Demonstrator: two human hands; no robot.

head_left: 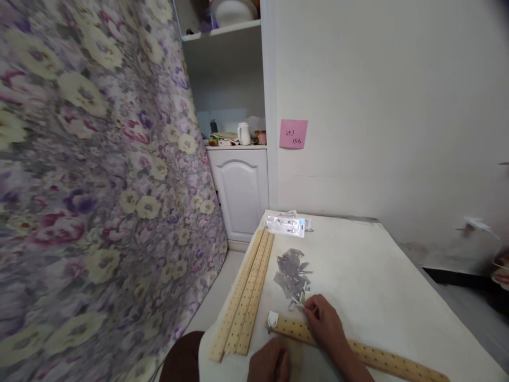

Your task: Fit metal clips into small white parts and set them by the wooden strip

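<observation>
A perforated wooden strip (382, 356) lies slantwise across the near part of the table, with a white square piece (273, 319) at its left end. My right hand (326, 321) reaches over this strip, its thumb and fingers pinched together beside a loose pile of small metal pieces and clear plastic wrappers (293, 271). Something small and pale shows at the fingertips, too small to name. Just below the strip's left end, my left hand (270, 361) is curled closed; whatever it may hold is hidden.
Three more perforated wooden strips (248, 292) lie side by side along the table's left edge. Clear blister packs (284, 225) rest at the far end of the white table (358, 260). A floral curtain (99, 185) hangs on the left; a pink note (293, 133) is on the wall.
</observation>
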